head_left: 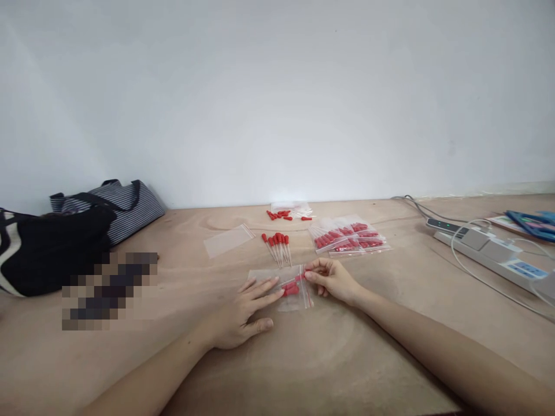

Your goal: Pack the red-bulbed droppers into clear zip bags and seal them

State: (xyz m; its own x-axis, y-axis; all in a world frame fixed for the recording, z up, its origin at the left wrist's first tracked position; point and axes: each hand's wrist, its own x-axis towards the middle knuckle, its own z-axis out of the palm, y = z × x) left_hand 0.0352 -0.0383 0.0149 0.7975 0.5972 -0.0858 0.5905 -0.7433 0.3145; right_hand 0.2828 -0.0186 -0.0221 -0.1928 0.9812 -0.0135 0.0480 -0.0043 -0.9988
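Crosswise at lower centre, a clear bag [300, 301] lies under the left hand [243, 312], fingers spread, its right end beside the right hand [333, 281], pinching a red bulb [300, 277].

Plain pale wall [277, 104], light brown wood-grained tabletop [364, 358] meeting it, soft even light

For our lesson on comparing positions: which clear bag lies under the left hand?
The bag nearest the camera, with red bulbs inside. Only this one has the left hand on it; the flat bag beyond and the filled bags at right lie untouched.
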